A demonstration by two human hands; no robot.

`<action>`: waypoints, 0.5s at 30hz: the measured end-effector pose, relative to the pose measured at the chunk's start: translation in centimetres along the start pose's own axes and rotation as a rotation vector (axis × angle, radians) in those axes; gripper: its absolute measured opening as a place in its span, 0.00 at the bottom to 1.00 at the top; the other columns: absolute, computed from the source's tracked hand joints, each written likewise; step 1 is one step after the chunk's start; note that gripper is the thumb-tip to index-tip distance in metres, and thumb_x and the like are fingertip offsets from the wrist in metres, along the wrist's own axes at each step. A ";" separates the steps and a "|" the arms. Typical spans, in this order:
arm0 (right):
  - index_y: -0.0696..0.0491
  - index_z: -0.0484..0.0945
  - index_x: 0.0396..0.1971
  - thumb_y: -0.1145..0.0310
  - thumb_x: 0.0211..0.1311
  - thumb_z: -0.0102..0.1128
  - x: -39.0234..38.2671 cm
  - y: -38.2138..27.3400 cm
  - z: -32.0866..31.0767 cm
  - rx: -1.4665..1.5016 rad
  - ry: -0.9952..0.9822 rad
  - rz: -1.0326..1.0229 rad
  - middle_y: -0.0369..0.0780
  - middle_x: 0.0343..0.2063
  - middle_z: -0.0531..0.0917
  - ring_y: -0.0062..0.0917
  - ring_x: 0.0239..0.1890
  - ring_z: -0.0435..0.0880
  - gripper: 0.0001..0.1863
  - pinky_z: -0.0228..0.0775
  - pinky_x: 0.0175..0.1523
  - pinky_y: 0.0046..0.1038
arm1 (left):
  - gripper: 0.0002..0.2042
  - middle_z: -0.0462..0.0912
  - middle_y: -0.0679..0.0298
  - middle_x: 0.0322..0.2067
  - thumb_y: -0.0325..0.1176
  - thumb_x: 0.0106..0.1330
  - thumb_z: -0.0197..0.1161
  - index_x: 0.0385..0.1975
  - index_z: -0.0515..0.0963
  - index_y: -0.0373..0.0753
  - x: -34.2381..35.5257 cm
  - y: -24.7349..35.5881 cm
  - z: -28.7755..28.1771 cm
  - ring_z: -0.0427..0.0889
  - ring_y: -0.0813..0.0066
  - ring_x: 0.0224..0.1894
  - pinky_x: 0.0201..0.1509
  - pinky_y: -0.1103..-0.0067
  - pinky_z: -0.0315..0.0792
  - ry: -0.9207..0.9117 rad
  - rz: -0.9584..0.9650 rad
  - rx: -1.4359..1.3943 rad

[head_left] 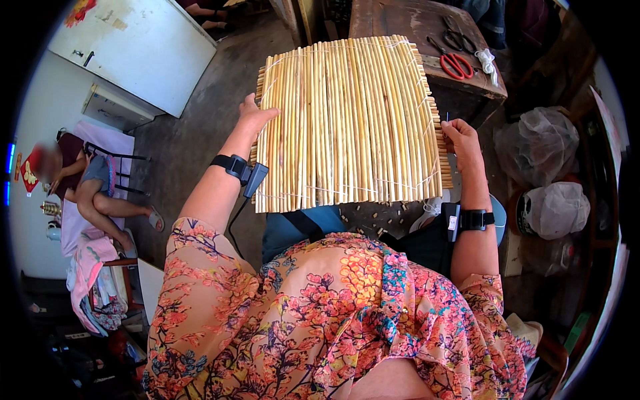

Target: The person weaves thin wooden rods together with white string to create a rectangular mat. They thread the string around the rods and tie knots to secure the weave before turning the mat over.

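Observation:
A large mat of straw-coloured stalks [347, 123], laid side by side and stitched with white thread near its edges, is spread out in front of me. Crosswise stalk ends stick out along its left and right sides, so a second layer lies beneath. My left hand [256, 119] grips the left edge, thumb on top, the other fingers partly hidden. Beside the right edge, my right hand [463, 141] is closed in a pinch. From its fingertips rises a thin, needle-like thing [447, 117], too small to make out fully.
Behind the mat stands a worn wooden table [393, 20] bearing red-handled scissors [457, 65], a black-handled pair [460, 40] and a white thread bundle [487, 65]. Plastic-wrapped bundles [537, 147] are at the right. A person [100, 180] sits at the left. Cut stalk bits [373, 217] litter the floor.

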State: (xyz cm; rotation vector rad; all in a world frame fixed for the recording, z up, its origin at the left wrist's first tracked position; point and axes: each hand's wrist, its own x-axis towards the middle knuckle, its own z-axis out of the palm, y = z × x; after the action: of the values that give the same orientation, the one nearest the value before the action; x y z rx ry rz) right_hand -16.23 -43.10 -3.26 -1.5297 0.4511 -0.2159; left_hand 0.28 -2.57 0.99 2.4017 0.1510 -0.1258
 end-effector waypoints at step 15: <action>0.55 0.73 0.23 0.67 0.57 0.57 0.0 -0.2 0.0 0.014 -0.014 -0.005 0.31 0.16 0.71 0.13 0.17 0.67 0.09 0.58 0.21 0.17 | 0.40 0.59 0.48 0.56 0.33 0.45 0.68 0.59 0.55 0.32 0.7 -0.1 0.9 0.66 0.58 0.56 0.56 0.73 0.67 0.021 0.036 0.006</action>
State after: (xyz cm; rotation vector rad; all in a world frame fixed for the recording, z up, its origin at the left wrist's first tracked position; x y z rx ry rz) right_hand -16.25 -43.11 -3.08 -1.5180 0.4343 -0.2116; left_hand 0.89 -3.03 0.14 2.4108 0.1177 -0.0842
